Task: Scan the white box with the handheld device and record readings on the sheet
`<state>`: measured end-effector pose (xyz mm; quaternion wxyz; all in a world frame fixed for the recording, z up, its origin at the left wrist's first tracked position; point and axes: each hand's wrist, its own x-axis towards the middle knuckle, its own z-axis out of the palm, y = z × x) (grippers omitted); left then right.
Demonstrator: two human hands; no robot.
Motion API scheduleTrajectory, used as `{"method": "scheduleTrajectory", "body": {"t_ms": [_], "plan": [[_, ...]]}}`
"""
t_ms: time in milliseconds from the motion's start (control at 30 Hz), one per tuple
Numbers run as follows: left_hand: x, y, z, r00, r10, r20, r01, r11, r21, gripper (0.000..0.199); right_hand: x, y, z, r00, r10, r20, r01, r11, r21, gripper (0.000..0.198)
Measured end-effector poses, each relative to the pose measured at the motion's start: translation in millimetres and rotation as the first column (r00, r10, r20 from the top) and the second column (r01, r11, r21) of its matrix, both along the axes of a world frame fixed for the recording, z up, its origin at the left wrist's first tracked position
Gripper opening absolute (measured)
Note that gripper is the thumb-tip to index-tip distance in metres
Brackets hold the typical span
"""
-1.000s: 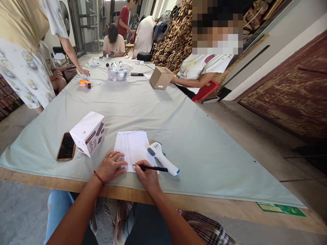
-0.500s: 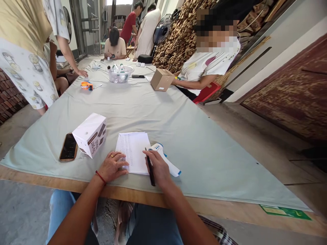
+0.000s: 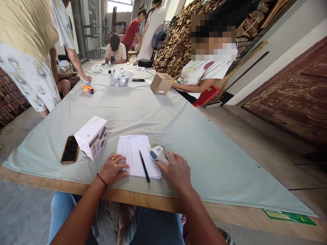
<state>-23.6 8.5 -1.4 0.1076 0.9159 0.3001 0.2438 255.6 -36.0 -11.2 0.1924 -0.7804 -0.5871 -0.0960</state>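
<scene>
My left hand (image 3: 114, 168) lies with its fingers spread over the lower left part of the paper sheets (image 3: 139, 146), which carry columns of handwriting on their left side. A black pen (image 3: 144, 166) rests diagonally on the paper, apart from both hands. To the right of the sheets, my right hand (image 3: 177, 172) is wrapped round a white and blue infrared thermometer (image 3: 157, 153). The thermometer's head with its blue buttons shows, while its handle is hidden under my fingers.
A white box (image 3: 92, 137) stands left of the paper beside a phone (image 3: 69, 149). Farther off are an orange tape measure (image 3: 88, 89), a plastic basin (image 3: 122, 80) of bottles and a cardboard box (image 3: 161, 84). Several people are around the cloth-covered table (image 3: 230, 163).
My right hand has let go of the pen, which now lies on the paper. It has moved right and taken hold of the thermometer. My left hand stays on the paper.
</scene>
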Motion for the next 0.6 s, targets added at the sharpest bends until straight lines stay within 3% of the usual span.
{"method": "scheduleTrajectory", "body": {"t_ms": [100,167,267,333,400,467,600], "plan": [[0.0,0.2,0.2,1.0,0.006,-0.01,-0.006,1.0,-0.002,0.024,8.7,-4.5,-3.6,0.999,-0.035,-0.015,0.032,0.982,-0.188,0.043],[-0.1,0.4,0.2,1.0,0.005,-0.011,-0.005,1.0,-0.002,0.025,9.9,-5.2,-4.9,0.998,-0.023,-0.058,0.01,0.975,-0.222,0.037],[-0.5,0.5,0.1,1.0,0.004,-0.01,-0.005,1.0,-0.005,0.025,5.6,-5.7,-4.2,0.977,-0.074,-0.198,0.041,0.985,-0.165,0.037],[-0.7,0.5,0.2,1.0,0.006,-0.009,-0.006,1.0,-0.009,0.025,-1.5,-7.9,-0.4,0.923,-0.094,-0.372,0.081,0.995,-0.051,0.044],[-0.8,0.6,0.8,1.0,0.002,-0.009,-0.002,1.0,-0.01,0.026,-12.9,-12.7,7.5,0.797,-0.045,-0.603,0.118,0.99,0.081,0.055],[-0.6,0.6,1.6,1.0,-0.001,-0.01,0.001,1.0,-0.013,0.026,-28.1,-19.8,19.2,0.581,0.064,-0.811,0.129,0.977,0.169,0.062],[0.1,0.2,3.4,1.0,0.004,-0.016,-0.005,1.0,-0.027,0.025,-62.2,-35.2,44.5,0.138,0.221,-0.965,0.062,0.971,0.231,0.04]]}}
